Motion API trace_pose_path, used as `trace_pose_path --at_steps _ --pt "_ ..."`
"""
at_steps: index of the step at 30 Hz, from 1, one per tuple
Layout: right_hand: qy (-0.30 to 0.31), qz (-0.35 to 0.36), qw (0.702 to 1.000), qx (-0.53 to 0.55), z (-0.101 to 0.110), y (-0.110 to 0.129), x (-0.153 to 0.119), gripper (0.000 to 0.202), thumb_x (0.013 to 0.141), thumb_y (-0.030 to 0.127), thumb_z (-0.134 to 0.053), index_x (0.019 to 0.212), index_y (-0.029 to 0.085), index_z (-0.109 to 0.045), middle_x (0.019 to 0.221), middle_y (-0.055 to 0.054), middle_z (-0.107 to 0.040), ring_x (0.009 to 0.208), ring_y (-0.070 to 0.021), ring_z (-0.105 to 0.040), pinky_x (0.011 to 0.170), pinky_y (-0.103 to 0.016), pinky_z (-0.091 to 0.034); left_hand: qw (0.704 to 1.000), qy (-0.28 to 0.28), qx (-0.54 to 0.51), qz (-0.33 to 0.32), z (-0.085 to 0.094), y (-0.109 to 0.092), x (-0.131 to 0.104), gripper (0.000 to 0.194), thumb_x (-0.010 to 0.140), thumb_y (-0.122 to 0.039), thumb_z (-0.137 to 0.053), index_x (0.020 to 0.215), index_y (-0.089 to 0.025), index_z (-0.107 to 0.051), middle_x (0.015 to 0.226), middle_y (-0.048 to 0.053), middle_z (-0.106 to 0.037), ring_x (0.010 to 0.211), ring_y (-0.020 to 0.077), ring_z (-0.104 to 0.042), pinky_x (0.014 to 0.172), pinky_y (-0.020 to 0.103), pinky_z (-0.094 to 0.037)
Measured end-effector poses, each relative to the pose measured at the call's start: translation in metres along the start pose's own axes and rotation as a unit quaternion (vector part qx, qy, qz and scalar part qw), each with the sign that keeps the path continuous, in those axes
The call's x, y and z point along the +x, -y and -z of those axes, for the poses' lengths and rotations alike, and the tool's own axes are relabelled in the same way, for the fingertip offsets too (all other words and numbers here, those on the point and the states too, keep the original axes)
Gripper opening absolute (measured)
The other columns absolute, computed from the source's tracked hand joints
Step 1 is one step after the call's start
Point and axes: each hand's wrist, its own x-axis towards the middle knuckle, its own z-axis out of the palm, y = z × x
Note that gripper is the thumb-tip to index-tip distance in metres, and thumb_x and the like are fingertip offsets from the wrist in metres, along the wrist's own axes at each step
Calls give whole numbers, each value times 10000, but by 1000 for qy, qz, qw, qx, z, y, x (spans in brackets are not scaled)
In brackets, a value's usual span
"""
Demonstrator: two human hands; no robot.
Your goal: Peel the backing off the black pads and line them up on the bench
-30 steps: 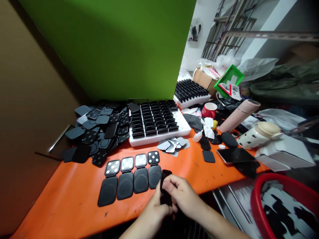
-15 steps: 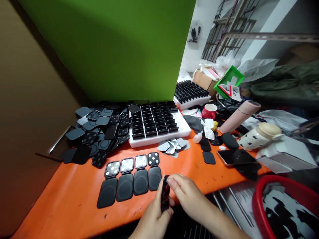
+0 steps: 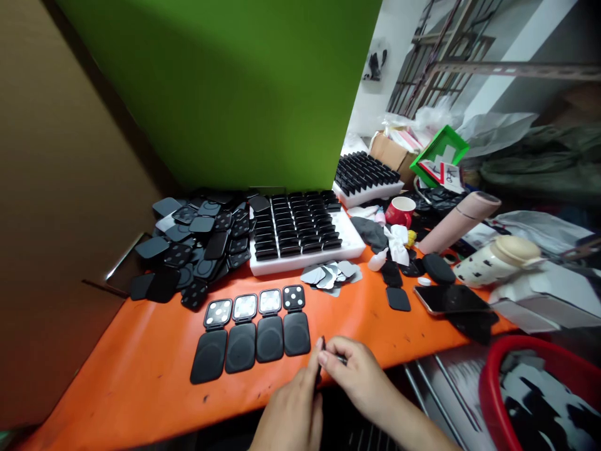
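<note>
At the table's front edge, my left hand [image 3: 295,404] is closed round a thin black case [image 3: 320,369], which is seen edge-on and mostly hidden by the fingers. Touching its upper end from the right, my right hand [image 3: 352,373] has its thumb and fingers pinched together; a small dark piece shows between them. Left of the hands, several black cases [image 3: 241,347] lie opened flat in a row. Their small upper panels [image 3: 218,312] have white dots or silvery plates.
Behind are a black case pile [image 3: 216,244], a white foam tray [image 3: 350,241] of upright black pieces and silvery plates [image 3: 328,275]. At right lie a phone [image 3: 446,299], a pink bottle [image 3: 460,222], a red mug [image 3: 399,212] and a red basin [image 3: 493,388].
The case in my left hand has turned edge-on, and the left fingers now cover more of it. My right hand's fingers have curled in more. The whole view has shifted slightly.
</note>
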Motion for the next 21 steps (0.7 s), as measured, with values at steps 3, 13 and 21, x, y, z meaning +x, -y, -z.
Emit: trace_pose_path --at_steps 3,13,21 --pt "10 -9 992 124 -5 0 0 321 837 429 -478 668 156 -495 628 22 -454 597 -99 -424 564 -212 -350 996 -27 -89 5 0 -4 4 463 854 -296 -417 1309 -229 -371 1211 95 -556 1074 231 -532 913 355 -405" --pt "62 -169 903 389 -10 13 -4 285 843 418 -490 750 148 -491 647 32 -423 450 -31 -251 365 -146 -167 987 -112 -97 -63 27 -6 6 318 873 -228 -415 1172 -243 -523 1188 46 -581 1074 187 -540 936 323 -419" --pt "120 -237 864 427 -1 9 -14 301 815 424 -533 740 137 -485 641 29 -417 450 -19 -236 380 -142 -91 939 -63 177 -288 37 -3 -6 586 755 -34 -446 1310 -202 -368 1201 85 -575 1072 188 -553 910 303 -453"
